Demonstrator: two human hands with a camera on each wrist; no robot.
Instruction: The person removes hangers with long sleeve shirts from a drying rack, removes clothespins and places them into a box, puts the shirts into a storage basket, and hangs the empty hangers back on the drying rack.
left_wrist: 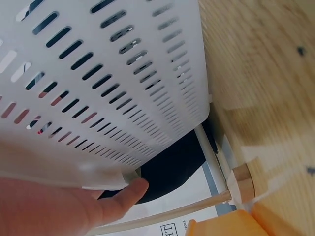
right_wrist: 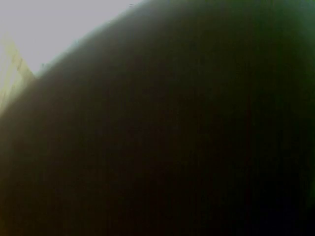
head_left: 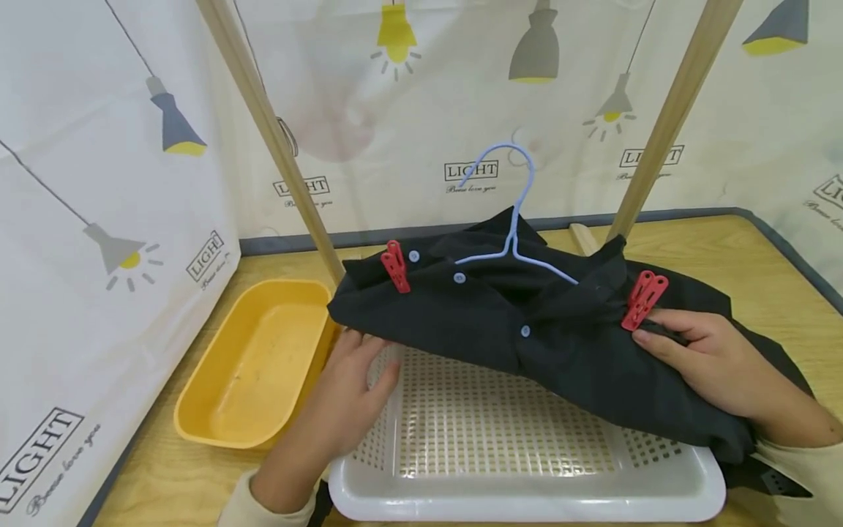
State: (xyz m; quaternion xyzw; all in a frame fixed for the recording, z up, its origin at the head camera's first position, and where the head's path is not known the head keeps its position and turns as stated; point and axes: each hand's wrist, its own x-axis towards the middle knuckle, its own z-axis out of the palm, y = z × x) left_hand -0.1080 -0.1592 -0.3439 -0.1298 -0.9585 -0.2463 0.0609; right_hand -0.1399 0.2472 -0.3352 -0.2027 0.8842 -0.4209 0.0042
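A black shirt with pale buttons lies over a blue wire hanger, two red clothespins clipped on it, one left, one right. My right hand pinches the shirt cloth just below the right clothespin, thumb and fingers at its tip. Below the shirt is a white slotted basket. My left hand rests at the basket's left rim with fingers extended, their tips partly hidden by the shirt's edge. In the left wrist view a straight finger lies along the rim. Dark blur fills most of the right wrist view.
A yellow tub stands left of the basket on the wooden table. Two wooden poles, one left and one right, rise behind the shirt. A lamp-patterned cloth hangs around the table.
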